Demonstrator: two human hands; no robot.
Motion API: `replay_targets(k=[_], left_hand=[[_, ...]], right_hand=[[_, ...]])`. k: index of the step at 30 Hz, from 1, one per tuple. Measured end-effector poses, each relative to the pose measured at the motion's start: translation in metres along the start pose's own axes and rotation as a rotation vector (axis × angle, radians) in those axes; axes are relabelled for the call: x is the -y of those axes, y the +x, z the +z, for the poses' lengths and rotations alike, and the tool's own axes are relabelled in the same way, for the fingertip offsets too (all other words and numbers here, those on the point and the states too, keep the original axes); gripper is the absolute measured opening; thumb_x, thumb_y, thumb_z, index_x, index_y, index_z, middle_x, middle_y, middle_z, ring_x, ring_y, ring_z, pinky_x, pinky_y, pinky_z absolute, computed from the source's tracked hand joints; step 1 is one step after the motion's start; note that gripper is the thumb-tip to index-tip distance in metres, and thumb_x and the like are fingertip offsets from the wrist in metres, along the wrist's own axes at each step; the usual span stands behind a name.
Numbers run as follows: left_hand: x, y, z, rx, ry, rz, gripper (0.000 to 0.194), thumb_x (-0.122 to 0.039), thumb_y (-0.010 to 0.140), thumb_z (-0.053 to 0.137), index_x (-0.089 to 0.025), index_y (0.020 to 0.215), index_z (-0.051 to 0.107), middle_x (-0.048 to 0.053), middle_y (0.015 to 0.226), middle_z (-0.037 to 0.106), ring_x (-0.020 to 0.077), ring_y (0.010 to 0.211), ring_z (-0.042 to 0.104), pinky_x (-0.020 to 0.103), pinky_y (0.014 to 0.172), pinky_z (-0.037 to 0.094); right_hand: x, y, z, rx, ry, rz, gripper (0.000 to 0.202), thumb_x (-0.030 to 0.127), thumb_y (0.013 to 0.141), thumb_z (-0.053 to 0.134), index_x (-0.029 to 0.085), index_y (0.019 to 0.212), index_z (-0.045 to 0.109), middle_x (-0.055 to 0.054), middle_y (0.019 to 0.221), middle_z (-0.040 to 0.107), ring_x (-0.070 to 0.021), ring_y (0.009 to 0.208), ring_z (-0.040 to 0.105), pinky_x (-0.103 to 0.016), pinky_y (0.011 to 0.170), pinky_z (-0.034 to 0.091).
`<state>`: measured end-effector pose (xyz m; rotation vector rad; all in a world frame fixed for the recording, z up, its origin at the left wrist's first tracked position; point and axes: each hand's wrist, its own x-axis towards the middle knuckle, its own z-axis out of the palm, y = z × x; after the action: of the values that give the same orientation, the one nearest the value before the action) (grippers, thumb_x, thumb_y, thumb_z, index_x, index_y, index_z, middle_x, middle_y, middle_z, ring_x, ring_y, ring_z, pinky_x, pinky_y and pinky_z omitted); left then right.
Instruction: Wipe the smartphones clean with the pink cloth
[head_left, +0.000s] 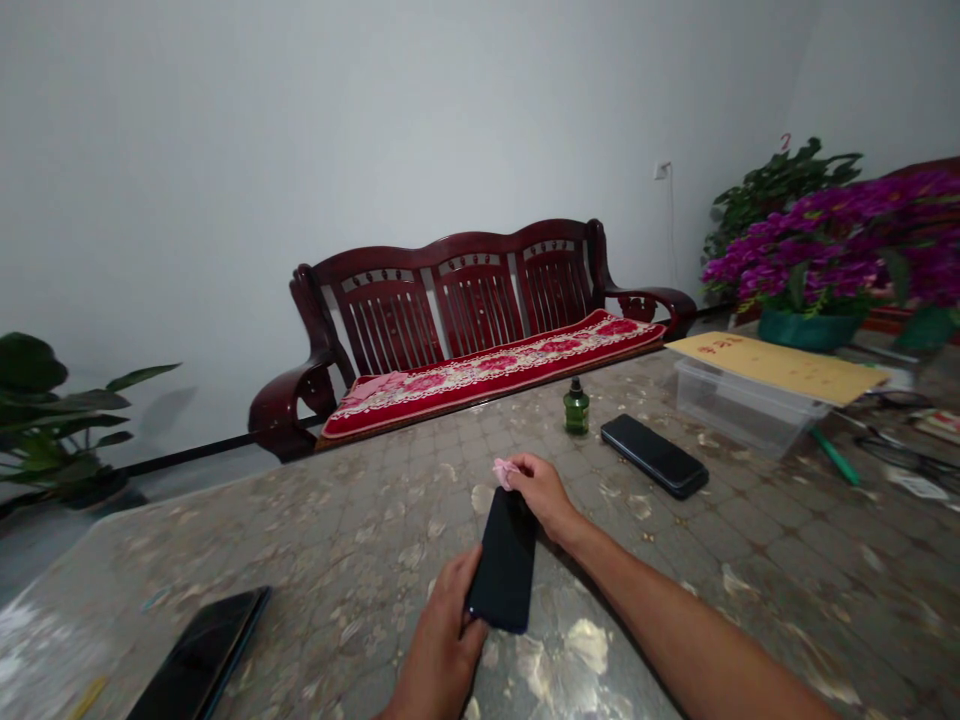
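Note:
A dark smartphone [504, 570] lies at a slant in front of me, its black screen facing up. My left hand [448, 620] grips its lower left edge, thumb at the bottom corner and fingers along the side. Beyond the phone's top end, my right hand [541, 490] pinches a small crumpled pink cloth [505, 471]. The fingers of that hand are closed on the cloth, close to the phone's upper edge; whether the cloth touches the phone I cannot tell.
On the patterned table [360, 560] stand a green bottle [576, 408], a second black phone [654, 456] and a clear plastic box [742, 405] under a yellow envelope [776, 366]. Another dark phone [202, 655] lies at left. Purple flowers [825, 245] and a wooden bench [465, 290] stand behind.

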<state>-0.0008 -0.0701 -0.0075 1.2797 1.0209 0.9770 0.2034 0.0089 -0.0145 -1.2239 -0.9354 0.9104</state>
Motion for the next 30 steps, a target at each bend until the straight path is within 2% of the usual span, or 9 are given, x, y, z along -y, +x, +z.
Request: replay_targets(k=[6, 12, 20, 23, 26, 30], left_hand=[[0.000, 0.002, -0.006, 0.103, 0.176, 0.057, 0.056, -0.004, 0.058, 0.083, -0.027, 0.108, 0.079, 0.012, 0.126, 0.070, 0.0371, 0.128, 0.056, 0.051, 0.122, 0.027], [0.002, 0.005, -0.011, 0.130, 0.257, 0.061, 0.056, -0.006, 0.056, 0.085, -0.031, 0.105, 0.080, 0.011, 0.127, 0.070, 0.0395, 0.127, 0.056, 0.055, 0.122, 0.025], [0.011, 0.005, -0.015, 0.200, 0.334, 0.110, 0.051, -0.018, 0.062, 0.088, -0.033, 0.110, 0.079, 0.010, 0.132, 0.068, 0.0388, 0.130, 0.056, 0.054, 0.120, 0.030], [0.020, 0.005, -0.019, 0.233, 0.458, 0.219, 0.049, -0.022, 0.070, 0.084, -0.034, 0.117, 0.075, 0.010, 0.134, 0.067, 0.0355, 0.127, 0.059, 0.050, 0.115, 0.040], [0.034, 0.007, -0.023, 0.248, 0.657, 0.447, 0.051, -0.025, 0.080, 0.077, -0.034, 0.129, 0.068, 0.009, 0.135, 0.066, 0.0298, 0.123, 0.064, 0.045, 0.107, 0.050], [0.043, 0.008, -0.026, 0.244, 0.876, 0.660, 0.050, -0.023, 0.087, 0.069, -0.032, 0.136, 0.061, 0.007, 0.135, 0.067, 0.0236, 0.121, 0.065, 0.037, 0.103, 0.055]], right_hand=[[-0.005, -0.001, 0.000, -0.022, -0.059, -0.022, 0.016, 0.033, 0.063, 0.065, 0.020, 0.073, 0.068, 0.001, 0.069, 0.067, -0.0178, 0.070, 0.058, -0.027, 0.067, 0.042], [-0.005, -0.005, 0.001, -0.007, -0.098, -0.046, 0.018, 0.034, 0.064, 0.062, 0.020, 0.074, 0.068, 0.001, 0.070, 0.066, -0.0181, 0.069, 0.058, -0.028, 0.067, 0.042], [-0.004, -0.009, 0.001, -0.006, -0.155, -0.102, 0.021, 0.040, 0.070, 0.060, 0.020, 0.074, 0.066, 0.000, 0.071, 0.066, -0.0184, 0.070, 0.057, -0.027, 0.066, 0.042], [-0.005, -0.009, 0.000, -0.004, -0.177, -0.112, 0.022, 0.040, 0.072, 0.060, 0.020, 0.076, 0.067, 0.000, 0.072, 0.067, -0.0182, 0.070, 0.058, -0.027, 0.066, 0.042], [-0.008, -0.006, 0.000, -0.003, -0.196, -0.116, 0.022, 0.040, 0.072, 0.060, 0.019, 0.077, 0.068, 0.000, 0.073, 0.067, -0.0179, 0.071, 0.059, -0.027, 0.067, 0.042], [-0.011, -0.003, 0.000, -0.003, -0.210, -0.117, 0.023, 0.038, 0.073, 0.059, 0.019, 0.079, 0.069, 0.000, 0.074, 0.069, -0.0178, 0.071, 0.060, -0.027, 0.067, 0.043]])
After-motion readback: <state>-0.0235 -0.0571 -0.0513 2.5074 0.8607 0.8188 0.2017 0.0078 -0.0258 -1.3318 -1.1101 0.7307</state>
